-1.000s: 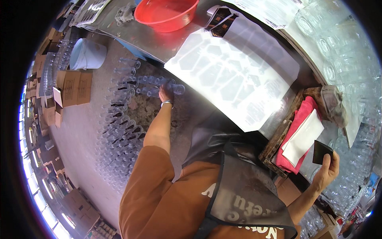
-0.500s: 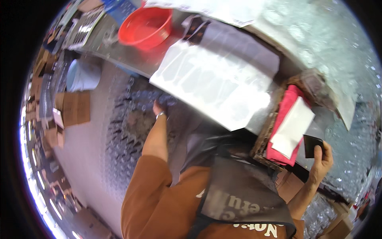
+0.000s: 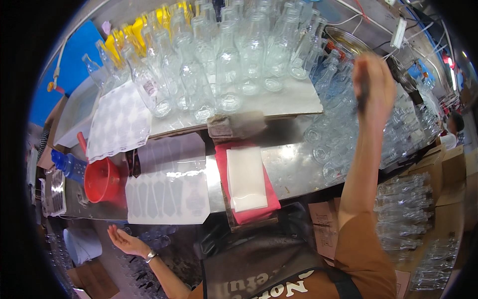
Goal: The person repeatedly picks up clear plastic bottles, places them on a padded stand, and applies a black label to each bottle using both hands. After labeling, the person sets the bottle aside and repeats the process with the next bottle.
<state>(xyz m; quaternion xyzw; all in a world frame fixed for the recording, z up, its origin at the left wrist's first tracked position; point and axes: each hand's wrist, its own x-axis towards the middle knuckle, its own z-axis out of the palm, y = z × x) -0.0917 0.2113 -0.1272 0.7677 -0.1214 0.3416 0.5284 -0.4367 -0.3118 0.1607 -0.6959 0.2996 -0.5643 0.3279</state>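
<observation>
My right hand (image 3: pixel 376 87) is raised over clear glass bottles (image 3: pixel 343 129) at the right of the bench, its fingers smeared by motion. It is closed on a dark flat piece (image 3: pixel 364 95), seen almost edge-on. My left hand (image 3: pixel 127 241) is low at the left, below the bench edge, fingers stretched out and nothing in them. Closest to it on the bench is a sheet of tie-shaped labels (image 3: pixel 167 199). In front of me a white folded cloth or paper pad (image 3: pixel 247 179) lies on a pink cloth (image 3: pixel 271 199).
Many upright bottles (image 3: pixel 228 65) crowd a raised shelf (image 3: pixel 279 107) at the back. A red basin (image 3: pixel 102 182) and a blue basket (image 3: pixel 67 164) stand at the left. Boxed bottles (image 3: pixel 403 214) sit low at the right, and a white bucket (image 3: pixel 82 245) is at lower left.
The view has swung up and right toward the bench. My right hand has risen from beside the pink cloth to above the bottles, keeping the dark piece. My left hand has come up from low bottles.
</observation>
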